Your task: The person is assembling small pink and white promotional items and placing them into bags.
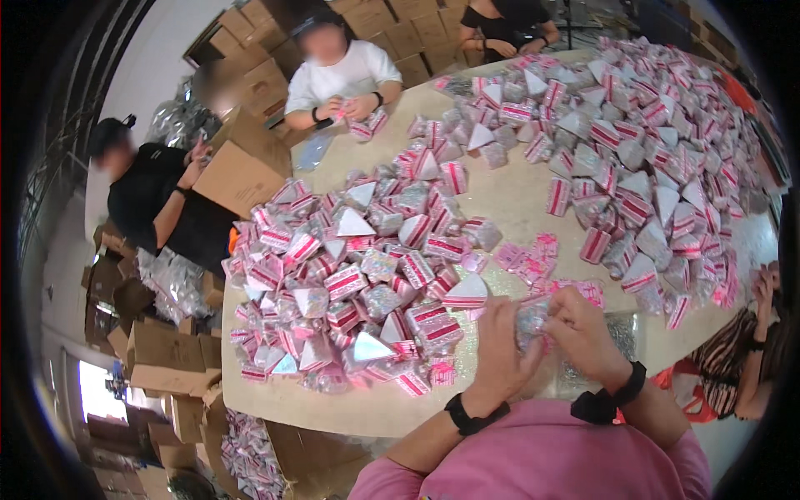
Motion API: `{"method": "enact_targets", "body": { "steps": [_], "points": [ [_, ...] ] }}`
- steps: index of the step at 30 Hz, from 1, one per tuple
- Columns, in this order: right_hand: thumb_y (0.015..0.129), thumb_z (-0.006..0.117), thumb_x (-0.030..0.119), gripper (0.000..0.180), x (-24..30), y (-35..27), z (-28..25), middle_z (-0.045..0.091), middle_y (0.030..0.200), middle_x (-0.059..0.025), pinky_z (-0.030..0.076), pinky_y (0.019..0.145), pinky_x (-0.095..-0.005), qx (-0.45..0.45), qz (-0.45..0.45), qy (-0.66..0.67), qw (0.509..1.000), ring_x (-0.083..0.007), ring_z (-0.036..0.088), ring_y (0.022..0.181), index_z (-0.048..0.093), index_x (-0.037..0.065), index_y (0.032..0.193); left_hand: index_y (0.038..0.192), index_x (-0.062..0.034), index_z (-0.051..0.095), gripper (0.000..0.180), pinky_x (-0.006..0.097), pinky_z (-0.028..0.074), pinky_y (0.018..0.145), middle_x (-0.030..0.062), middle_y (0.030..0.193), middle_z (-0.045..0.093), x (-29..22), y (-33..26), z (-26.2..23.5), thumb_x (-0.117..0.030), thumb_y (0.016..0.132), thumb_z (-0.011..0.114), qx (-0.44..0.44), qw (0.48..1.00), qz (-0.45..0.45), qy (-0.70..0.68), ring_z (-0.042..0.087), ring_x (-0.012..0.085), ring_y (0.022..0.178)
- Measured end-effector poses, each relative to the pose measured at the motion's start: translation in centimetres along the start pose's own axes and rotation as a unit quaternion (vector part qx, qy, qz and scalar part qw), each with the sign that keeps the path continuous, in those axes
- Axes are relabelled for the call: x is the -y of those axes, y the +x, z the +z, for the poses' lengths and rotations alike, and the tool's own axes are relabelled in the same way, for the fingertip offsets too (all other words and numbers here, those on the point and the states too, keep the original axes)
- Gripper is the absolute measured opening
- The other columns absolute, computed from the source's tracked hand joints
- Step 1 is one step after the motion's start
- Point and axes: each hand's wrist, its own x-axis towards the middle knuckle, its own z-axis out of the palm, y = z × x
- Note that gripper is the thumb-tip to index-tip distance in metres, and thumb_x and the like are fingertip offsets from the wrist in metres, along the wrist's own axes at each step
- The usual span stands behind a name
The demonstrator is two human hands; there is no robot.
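Near the table's front edge, my left hand (501, 350) is closed round the side of a small shiny, iridescent clear-wrapped packet (531, 322). My right hand (590, 335) pinches the packet's upper right edge. Part of it is hidden behind the fingers. Just beyond my hands lie loose pink printed cards (533, 260). Beside my right hand is a clear bag or tray of small silvery pieces (618, 333). To my left spreads a heap of wedge-shaped packets with pink and white bands (358, 275), one of them lying close to my left fingers.
A larger heap of similar packets (642, 158) covers the table's far right. Across the pale table (508, 196) a person in white (346, 79) handles packets. At left, someone in black (154, 196) holds a cardboard box (246, 162). More cartons (171, 358) stand at lower left.
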Motion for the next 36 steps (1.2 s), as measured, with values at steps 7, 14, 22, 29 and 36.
{"method": "enact_targets", "body": {
  "steps": [7,14,22,29,36],
  "points": [
    [0.084,0.056,0.001,0.011,-1.2,1.0,0.5,0.06,0.069,-0.0071,0.047,0.054,-0.0255,0.116,0.103,0.172,0.973,-0.0117,0.059,0.06,0.05,0.003,0.094,0.121,0.0021,0.042,0.062,0.044,0.037,0.096,0.0222,0.117,0.047,1.0,-1.4,-0.9,-0.006,0.067,0.069,-0.017,1.0,-0.022,0.003,0.045,0.0383,0.112],
    [0.084,0.057,0.001,0.006,-3.4,1.5,1.3,0.061,0.071,-0.005,0.048,0.057,-0.0251,0.144,0.05,0.219,0.964,-0.012,0.06,0.063,0.054,0.001,0.089,0.119,0.0013,0.043,0.061,0.041,0.038,0.095,0.0202,0.113,0.047,1.6,-1.9,-1.7,-0.005,0.065,0.068,-0.031,0.998,-0.049,0.001,0.047,0.0351,0.108],
    [0.085,0.06,0.005,0.008,-2.9,1.3,2.3,0.059,0.069,-0.0029,0.046,0.057,-0.023,0.153,0.051,0.165,0.973,-0.0092,0.058,0.064,0.055,0.0,0.089,0.119,-0.0016,0.044,0.056,0.038,0.04,0.088,0.0167,0.111,0.046,1.9,-3.1,-1.9,-0.007,0.069,0.069,-0.018,0.996,-0.091,-0.005,0.048,0.0283,0.103],
    [0.085,0.059,0.01,0.011,-4.4,0.5,-1.2,0.061,0.072,-0.0039,0.046,0.05,-0.0222,0.185,0.159,0.115,0.963,-0.0086,0.059,0.058,0.056,0.001,0.091,0.119,-0.0019,0.047,0.057,0.034,0.041,0.087,0.0128,0.113,0.05,7.3,-3.1,-7.5,-0.01,0.07,0.072,-0.138,0.939,-0.31,-0.05,0.048,0.0216,0.104],
    [0.083,0.056,0.01,0.009,-13.8,-4.5,-8.1,0.058,0.067,-0.004,0.044,0.046,-0.0258,0.029,0.178,-0.04,0.983,-0.0122,0.057,0.052,0.055,0.001,0.082,0.135,0.0064,0.035,0.068,0.039,0.022,0.109,0.0219,0.137,0.039,10.6,1.9,-22.2,-0.016,0.08,0.067,-0.302,0.908,-0.161,0.243,0.035,0.0325,0.128]
  ]
}}
